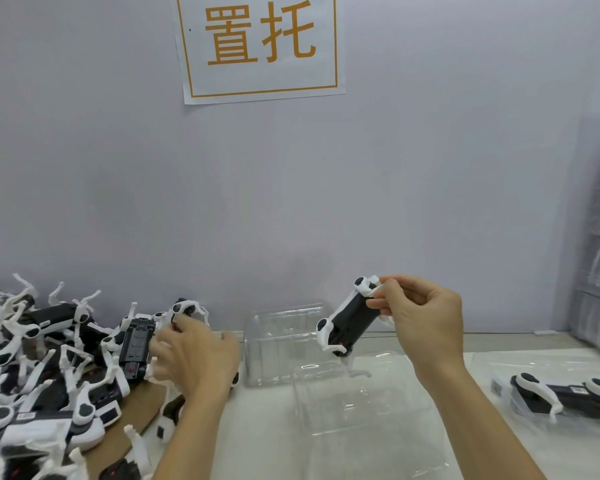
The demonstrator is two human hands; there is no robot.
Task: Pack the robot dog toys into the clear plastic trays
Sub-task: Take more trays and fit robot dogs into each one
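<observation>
Toy pile (42, 368) cut off left

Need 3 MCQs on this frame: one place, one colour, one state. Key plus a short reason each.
1. Where does the heap of unpacked robot dog toys lie?
A. left side of the table
B. right side of the table
C. inside the clear tray

2. What colour are the characters on the wall sign?
A. blue
B. orange
C. green

3. What is the right hand doing?
A. resting flat on the table
B. holding a robot dog toy in the air
C. pressing a tray lid shut

Key:
1 A: the heap sits at the left, where the left hand reaches into it.
2 B: the strokes and the border are orange on white paper.
3 B: its fingers pinch the held toy above the empty clear tray.
</observation>
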